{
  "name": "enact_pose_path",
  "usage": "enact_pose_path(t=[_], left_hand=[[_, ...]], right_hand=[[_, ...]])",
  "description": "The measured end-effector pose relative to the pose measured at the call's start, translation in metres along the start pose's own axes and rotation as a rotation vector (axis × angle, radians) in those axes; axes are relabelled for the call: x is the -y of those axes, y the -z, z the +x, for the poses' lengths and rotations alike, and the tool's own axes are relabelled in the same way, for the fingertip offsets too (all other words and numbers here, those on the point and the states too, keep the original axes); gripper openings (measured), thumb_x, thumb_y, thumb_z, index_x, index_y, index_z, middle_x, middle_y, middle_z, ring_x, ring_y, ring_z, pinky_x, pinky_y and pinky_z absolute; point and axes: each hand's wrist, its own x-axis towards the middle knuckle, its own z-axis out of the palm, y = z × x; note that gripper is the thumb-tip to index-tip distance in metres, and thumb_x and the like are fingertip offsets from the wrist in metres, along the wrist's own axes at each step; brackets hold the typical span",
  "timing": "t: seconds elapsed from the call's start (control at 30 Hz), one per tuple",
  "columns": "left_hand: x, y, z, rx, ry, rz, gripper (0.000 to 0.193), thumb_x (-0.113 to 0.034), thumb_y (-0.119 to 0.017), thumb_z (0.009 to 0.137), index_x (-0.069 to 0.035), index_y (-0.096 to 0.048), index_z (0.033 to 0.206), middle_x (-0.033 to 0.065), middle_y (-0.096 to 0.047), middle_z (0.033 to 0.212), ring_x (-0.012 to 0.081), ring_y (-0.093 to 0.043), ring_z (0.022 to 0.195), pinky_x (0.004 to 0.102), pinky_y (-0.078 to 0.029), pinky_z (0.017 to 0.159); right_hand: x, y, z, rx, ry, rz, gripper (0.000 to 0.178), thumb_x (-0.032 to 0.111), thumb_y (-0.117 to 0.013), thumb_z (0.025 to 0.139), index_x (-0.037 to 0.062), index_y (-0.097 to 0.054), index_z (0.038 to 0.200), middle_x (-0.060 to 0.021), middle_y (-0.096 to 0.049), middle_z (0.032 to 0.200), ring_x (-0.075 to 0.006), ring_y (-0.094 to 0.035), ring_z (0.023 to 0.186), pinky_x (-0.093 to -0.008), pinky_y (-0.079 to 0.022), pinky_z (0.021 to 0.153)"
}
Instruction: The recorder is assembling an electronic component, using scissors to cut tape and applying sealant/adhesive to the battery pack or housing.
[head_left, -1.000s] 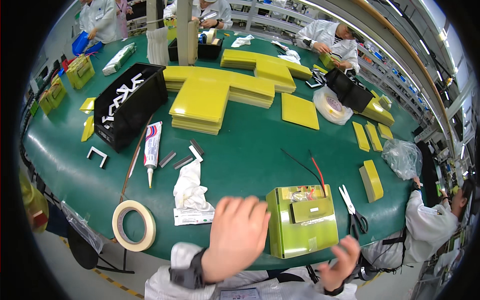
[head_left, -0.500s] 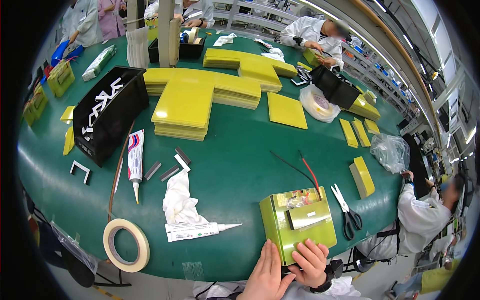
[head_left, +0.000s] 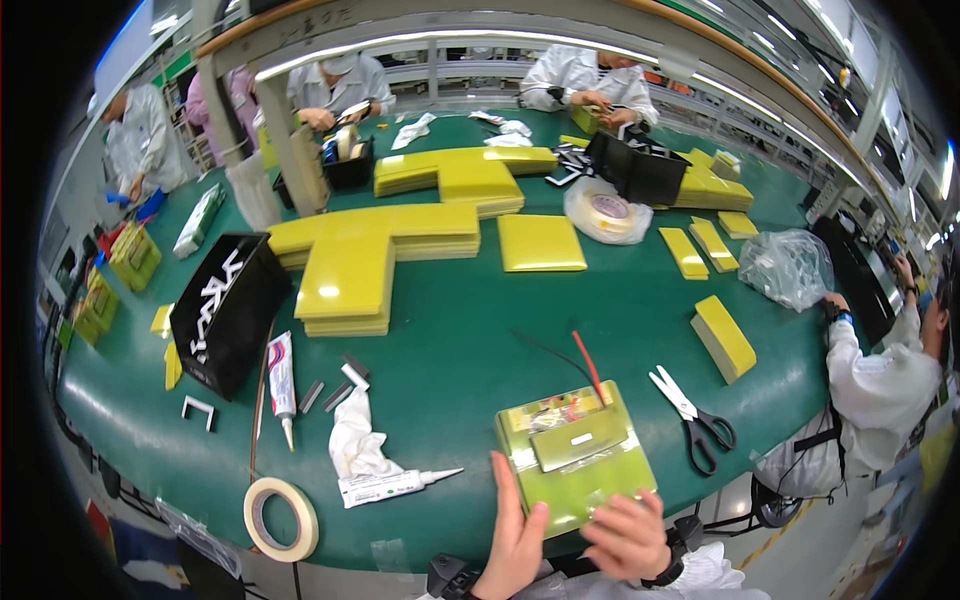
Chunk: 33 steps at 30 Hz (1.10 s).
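Covering most of the view, the green table (head_left: 450, 330) carries everything else. Yellow-green boards (head_left: 370, 250) lie stacked at 11 o'clock from the centre, with a black box (head_left: 228, 310) at 9 o'clock beside them and a clear bag (head_left: 790, 265) far out at 3 o'clock. At 6 o'clock, near the table's front edge, sits the yellow-green pack (head_left: 577, 462), a smaller plate on its top and red and black wires (head_left: 575, 358) running from its far end toward 12 o'clock. The left hand (head_left: 515, 535) stands on edge against the pack's left near corner, fingers straight and held together, not gripping. The right hand (head_left: 628, 535) rests on the pack's near right corner, fingers curled and slightly spread, pressing on the surface rather than clamped around it. Scissors (head_left: 695, 425) lie just beside the pack at 3 o'clock. A tape roll (head_left: 281, 518) sits at 8 o'clock, a white rag (head_left: 355, 450) and glue tube (head_left: 390, 487) between it and the pack.
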Motion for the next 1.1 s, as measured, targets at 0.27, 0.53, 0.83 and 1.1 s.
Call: enact_pose_path(t=[0.27,0.53,0.83,1.1], left_hand=[[0.004,-0.004,0.011,-0.079,0.16,-0.347,0.054,-0.011,-0.034,0.096,0.004,-0.015,0.145,0.0141,-0.024,0.148,0.0227,-0.026,0.135,0.0308,-0.02,0.109],[-0.006,-0.01,0.003,-0.273,0.418,-0.368,0.055,-0.009,-0.045,0.093,0.001,-0.024,0.142,0.0141,-0.042,0.135,0.0254,-0.046,0.12,0.0351,-0.036,0.1],[0.0,0.001,0.0,-0.236,0.388,-0.324,0.053,-0.015,-0.047,0.092,0.002,-0.03,0.139,0.0169,-0.043,0.136,0.0299,-0.045,0.122,0.0388,-0.034,0.103],[-0.011,-0.006,0.027,-0.368,0.549,-0.461,0.052,-0.033,-0.043,0.095,-0.001,-0.038,0.136,0.0143,-0.047,0.134,0.0276,-0.047,0.12,0.0401,-0.038,0.101]], right_hand=[[-0.045,0.006,0.003,-0.181,-0.812,1.056,0.059,0.031,-0.036,0.1,-0.0089,-0.023,0.141,-0.0195,-0.027,0.148,-0.0259,-0.024,0.138,-0.0332,-0.017,0.111],[-0.035,-0.002,0.008,-0.177,-0.661,0.958,0.06,0.023,-0.04,0.098,-0.0091,-0.014,0.142,-0.0234,-0.018,0.149,-0.0317,-0.018,0.14,-0.0351,-0.015,0.112],[-0.031,0.007,0.014,-0.363,-0.696,0.666,0.043,0.015,-0.053,0.092,-0.0066,-0.043,0.128,-0.0239,-0.048,0.124,-0.032,-0.052,0.11,-0.0341,-0.04,0.097],[-0.075,0.029,0.022,0.076,-0.644,0.97,0.069,0.035,-0.039,0.098,-0.0128,-0.01,0.14,-0.0306,-0.011,0.147,-0.038,-0.012,0.14,-0.0382,-0.015,0.113]])
